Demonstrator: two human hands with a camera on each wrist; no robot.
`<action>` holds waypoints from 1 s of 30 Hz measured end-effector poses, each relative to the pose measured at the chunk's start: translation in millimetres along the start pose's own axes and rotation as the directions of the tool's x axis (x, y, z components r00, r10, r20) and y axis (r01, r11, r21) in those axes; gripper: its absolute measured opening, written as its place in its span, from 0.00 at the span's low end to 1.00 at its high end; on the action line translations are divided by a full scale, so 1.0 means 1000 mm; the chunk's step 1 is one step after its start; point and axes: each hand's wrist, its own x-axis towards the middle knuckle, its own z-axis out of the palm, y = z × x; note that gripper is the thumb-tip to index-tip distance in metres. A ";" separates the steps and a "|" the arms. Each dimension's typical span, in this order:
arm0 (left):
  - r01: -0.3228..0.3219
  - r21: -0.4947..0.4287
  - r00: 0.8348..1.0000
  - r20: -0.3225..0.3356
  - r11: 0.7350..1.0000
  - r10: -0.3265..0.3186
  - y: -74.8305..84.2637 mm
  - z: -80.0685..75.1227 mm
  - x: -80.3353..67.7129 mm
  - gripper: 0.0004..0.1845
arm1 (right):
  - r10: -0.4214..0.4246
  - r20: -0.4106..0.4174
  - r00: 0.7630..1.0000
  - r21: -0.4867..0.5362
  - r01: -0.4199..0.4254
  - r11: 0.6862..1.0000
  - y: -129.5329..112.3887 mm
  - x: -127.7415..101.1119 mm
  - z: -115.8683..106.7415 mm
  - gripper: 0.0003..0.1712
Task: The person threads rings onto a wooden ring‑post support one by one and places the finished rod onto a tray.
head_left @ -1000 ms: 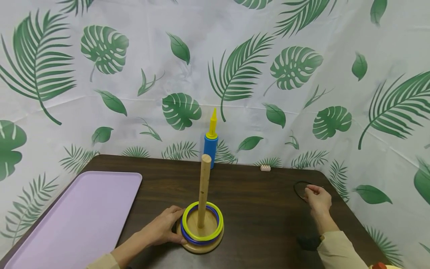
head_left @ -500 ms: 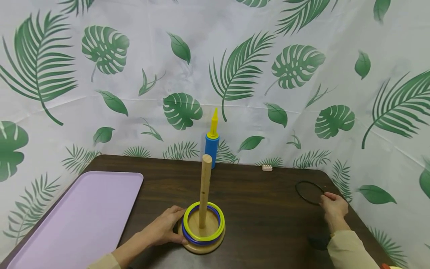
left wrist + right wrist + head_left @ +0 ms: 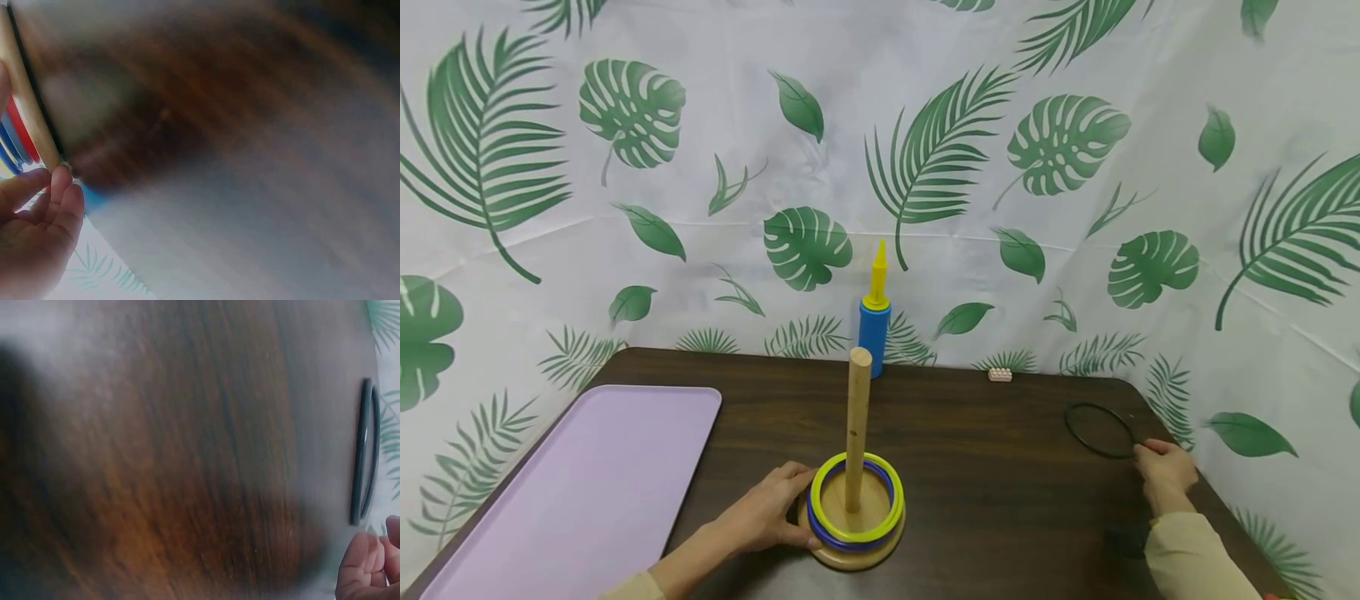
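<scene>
Left of centre on the table, my left hand (image 3: 767, 510) grips the edge of the round base of a wooden ring-toss stand (image 3: 857, 417), thumb at the front and fingers behind. Around its upright post lie a yellow ring (image 3: 826, 475) and a blue ring (image 3: 842, 546). The left wrist view also shows a red ring (image 3: 20, 128) close to the base. At the right, a thin dark ring (image 3: 1078, 440) lies on the table. My right hand (image 3: 1167, 475) is beside that ring's right edge, fingers loosely bent; in the right wrist view a small gap parts fingertips and ring.
A lilac tray (image 3: 587, 467) covers the table's left side. Behind the post stands a blue and yellow hand pump (image 3: 874, 325). A small pale toy brick (image 3: 1000, 374) sits near the back edge. Leaf-printed cloth (image 3: 955, 267) hangs behind the dark wooden table (image 3: 985, 500).
My right hand has moved rightward from over the dark ring to just past its right edge, leaving the ring lying in place. My left hand keeps its grip on the stand.
</scene>
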 end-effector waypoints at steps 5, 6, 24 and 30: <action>0.004 -0.003 1.000 0.002 1.000 -0.004 0.001 0.001 0.000 0.46 | 0.007 0.027 1.000 -0.016 -0.007 1.000 -0.001 0.002 -0.002 0.24; 0.000 -0.003 1.000 0.000 1.000 0.000 0.001 0.001 0.000 0.46 | 0.009 0.032 0.999 -0.028 -0.008 1.000 -0.002 0.002 -0.002 0.24; -0.028 0.016 1.000 -0.006 0.999 0.029 -0.002 0.002 0.000 0.46 | -0.047 0.026 0.999 -0.227 0.052 0.973 0.003 0.012 0.005 0.22; -0.024 0.016 1.000 -0.007 1.000 0.024 -0.003 0.002 0.000 0.46 | -0.083 0.050 0.995 -0.298 0.095 0.950 0.003 0.014 0.007 0.23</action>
